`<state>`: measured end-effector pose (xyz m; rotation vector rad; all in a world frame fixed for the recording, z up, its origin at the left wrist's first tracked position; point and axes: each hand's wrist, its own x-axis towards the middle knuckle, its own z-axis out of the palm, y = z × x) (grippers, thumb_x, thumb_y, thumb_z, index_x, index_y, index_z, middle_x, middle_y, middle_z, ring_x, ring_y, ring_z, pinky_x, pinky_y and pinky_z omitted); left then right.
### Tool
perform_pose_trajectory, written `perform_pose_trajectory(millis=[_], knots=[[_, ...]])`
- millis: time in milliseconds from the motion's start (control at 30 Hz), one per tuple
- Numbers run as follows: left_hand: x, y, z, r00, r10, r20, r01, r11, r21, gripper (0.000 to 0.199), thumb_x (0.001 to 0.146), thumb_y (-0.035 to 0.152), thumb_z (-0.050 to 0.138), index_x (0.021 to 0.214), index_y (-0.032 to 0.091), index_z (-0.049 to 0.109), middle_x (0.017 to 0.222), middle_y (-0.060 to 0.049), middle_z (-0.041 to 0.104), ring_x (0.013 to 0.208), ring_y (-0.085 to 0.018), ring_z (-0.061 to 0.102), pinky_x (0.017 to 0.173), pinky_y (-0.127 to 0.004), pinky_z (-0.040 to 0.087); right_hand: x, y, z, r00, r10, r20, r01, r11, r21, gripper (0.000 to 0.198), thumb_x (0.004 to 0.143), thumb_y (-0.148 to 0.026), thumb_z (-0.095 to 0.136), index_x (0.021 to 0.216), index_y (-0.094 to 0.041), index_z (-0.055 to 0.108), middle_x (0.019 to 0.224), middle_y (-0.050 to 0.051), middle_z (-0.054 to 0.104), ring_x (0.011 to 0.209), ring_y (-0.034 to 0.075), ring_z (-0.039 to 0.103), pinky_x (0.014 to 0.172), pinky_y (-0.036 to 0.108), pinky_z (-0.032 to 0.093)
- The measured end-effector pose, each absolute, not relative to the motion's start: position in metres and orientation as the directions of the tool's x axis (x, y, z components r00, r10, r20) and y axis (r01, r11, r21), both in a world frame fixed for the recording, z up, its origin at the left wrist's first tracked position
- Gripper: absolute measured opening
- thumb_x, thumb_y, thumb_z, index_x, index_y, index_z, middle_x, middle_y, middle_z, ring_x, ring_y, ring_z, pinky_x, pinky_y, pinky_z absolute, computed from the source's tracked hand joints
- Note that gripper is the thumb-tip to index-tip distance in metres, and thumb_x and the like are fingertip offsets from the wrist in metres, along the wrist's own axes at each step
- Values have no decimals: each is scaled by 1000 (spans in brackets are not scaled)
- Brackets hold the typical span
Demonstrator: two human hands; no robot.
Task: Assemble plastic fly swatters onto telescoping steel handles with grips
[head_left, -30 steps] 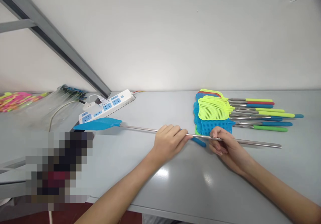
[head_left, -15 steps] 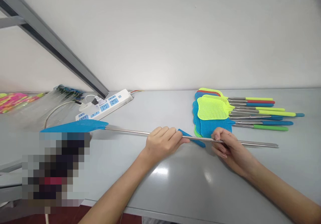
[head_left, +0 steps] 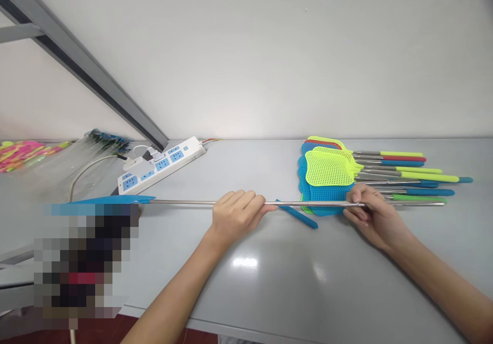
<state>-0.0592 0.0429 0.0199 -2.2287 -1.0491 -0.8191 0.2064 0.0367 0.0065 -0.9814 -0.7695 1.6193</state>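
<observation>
Both my hands hold one fly swatter level above the grey table. Its blue head points left, seen nearly edge-on, and its bare metal telescopic rod runs to the right. My left hand is closed round the middle of the rod. Farther right, my right hand grips the rod between thumb and curled fingers, and the rod's end sticks out beyond it. A loose blue handle sleeve lies on the table behind the rod, between my hands.
Behind my right hand lies a pile of fly swatters in yellow, blue, green and red, handles to the right. A white power strip with plugs sits at the back left. Clear plastic bags lie beyond it, beside a slanted metal post.
My hands have moved apart, the left leftward and the right rightward along with the rod's end. More rod shows between them. The blue head has turned more edge-on.
</observation>
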Motion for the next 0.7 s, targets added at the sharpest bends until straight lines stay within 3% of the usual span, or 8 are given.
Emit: perform_pose_trajectory(millis=[233,700], knots=[[-51,38,16,395,627,671,837,-548,19,21,76,31,52,59,18,51,46,4,44,46,-8,35,50,-25,23,202,34,7,-137,969,-208,-475,-248,-844,16,71,-12,46,58,-18,53,39,-5,29,36,4,16,35,19,17],[-37,36,14,376,677,632,828,-552,99,19,74,36,54,66,19,56,53,2,50,51,-10,36,53,-26,25,193,29,8,-206,954,-216,-510,-293,-809,18,76,-15,42,62,-18,54,39,-4,34,36,5,17,36,19,20]])
